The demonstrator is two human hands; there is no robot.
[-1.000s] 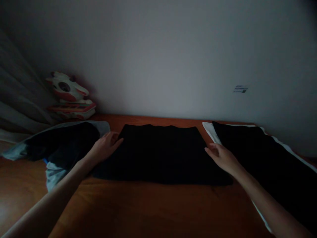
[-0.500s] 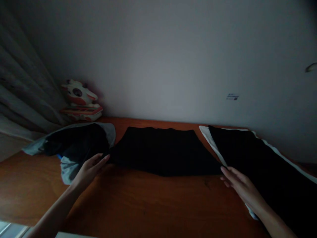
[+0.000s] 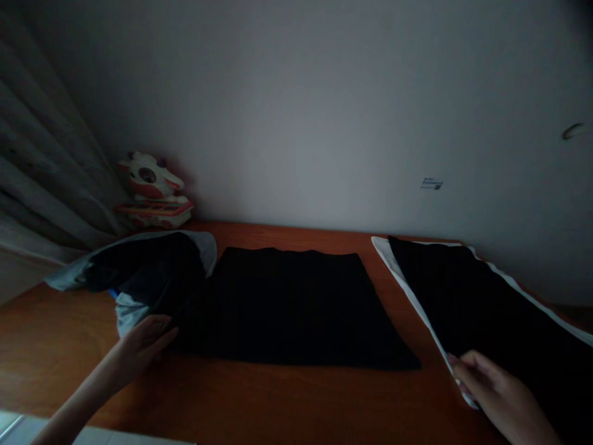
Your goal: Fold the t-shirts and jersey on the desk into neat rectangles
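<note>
A black garment (image 3: pixel 301 309), perhaps a skirt, lies spread flat on the wooden table, narrower at the far edge and wider at the near one. My left hand (image 3: pixel 151 337) has its fingers closed at the garment's near left corner, beside a crumpled grey and black piece of clothing (image 3: pixel 176 266). Dim light hides where these dark cloths meet. My right hand (image 3: pixel 493 386) is apart from the garment's near right corner. Its fingers are loosely bent, with nothing visible in them, over the edge of a black cloth (image 3: pixel 463 290) lying on a white one (image 3: pixel 407 287).
The table (image 3: pixel 287 398) has an orange-brown wooden top against a pale wall (image 3: pixel 315 123). At the back left stands a cow-shaped toy keyboard (image 3: pixel 155 191), next to a light curtain (image 3: pixel 46 154). A small label (image 3: pixel 432 183) is stuck on the wall.
The black garment has come down flat, its near edge closer to me. My right hand has let go of its corner and moved right and nearer. My left hand has moved left and nearer.
</note>
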